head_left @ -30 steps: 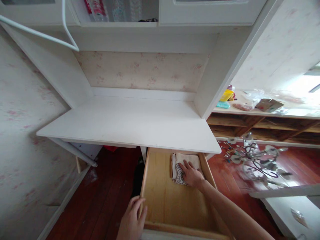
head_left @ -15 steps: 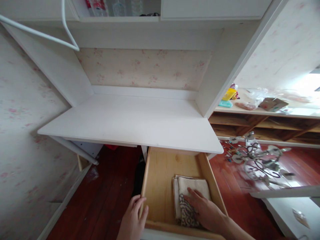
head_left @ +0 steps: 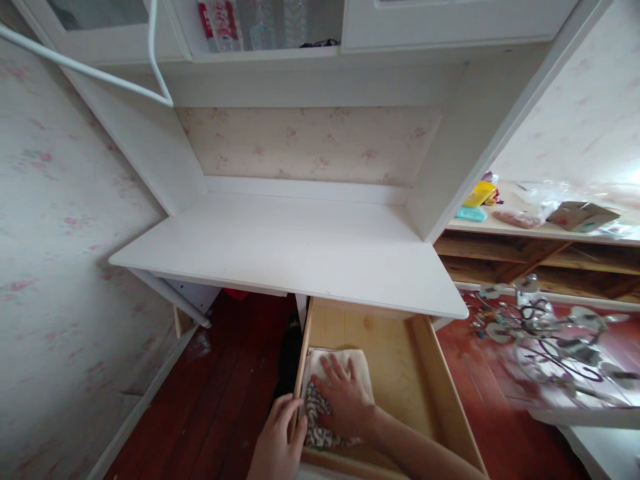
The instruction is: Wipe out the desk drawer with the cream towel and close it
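While our left hand point(head_left: 280, 437) loosely grips the pale wooden drawer point(head_left: 400, 360), our spread right hand point(head_left: 347, 403) just presses the folded cream, dark-patterned cloth point(head_left: 314, 412) at its near left, so shoving leftward could totally bunch it.

The cloth point(head_left: 316, 405) at lower centre is cream with a dark, curly print; the drawer point(head_left: 400, 363), pale yellow-brown. Mid-frame, the desk point(head_left: 300, 240) is white. Pink flowers dot the off-white wallpaper point(head_left: 55, 267) at left.
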A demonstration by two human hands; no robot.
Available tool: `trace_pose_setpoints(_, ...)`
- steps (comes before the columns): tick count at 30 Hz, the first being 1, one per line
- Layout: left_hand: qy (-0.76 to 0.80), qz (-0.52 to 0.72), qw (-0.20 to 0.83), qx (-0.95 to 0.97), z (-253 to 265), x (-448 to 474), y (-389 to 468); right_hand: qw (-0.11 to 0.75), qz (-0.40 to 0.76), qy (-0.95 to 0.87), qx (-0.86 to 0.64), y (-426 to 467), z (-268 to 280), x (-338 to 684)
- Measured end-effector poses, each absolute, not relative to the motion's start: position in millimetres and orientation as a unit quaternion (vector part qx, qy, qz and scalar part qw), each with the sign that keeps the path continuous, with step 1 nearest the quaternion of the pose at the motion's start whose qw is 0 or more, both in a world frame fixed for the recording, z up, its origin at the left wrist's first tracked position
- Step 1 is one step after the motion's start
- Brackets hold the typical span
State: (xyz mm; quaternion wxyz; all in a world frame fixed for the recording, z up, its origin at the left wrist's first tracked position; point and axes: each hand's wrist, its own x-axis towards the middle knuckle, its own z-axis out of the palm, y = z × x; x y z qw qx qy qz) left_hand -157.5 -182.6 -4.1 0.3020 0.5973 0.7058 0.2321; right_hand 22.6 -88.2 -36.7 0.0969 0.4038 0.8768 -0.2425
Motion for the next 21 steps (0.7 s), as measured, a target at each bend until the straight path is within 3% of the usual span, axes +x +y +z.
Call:
trace_pose_setpoints(12, 0.711, 0.232, 0.337, 0.572, -7, -162, -181, 0.053, -0.141, 0.833, 0.533, -9, -49, -6)
trace_pose_setpoints(21, 0.713, 0.238, 0.324, 0.574, -10, -161, -181, 0.066, -0.146, 0.804, 0.573, 2, -47, 10)
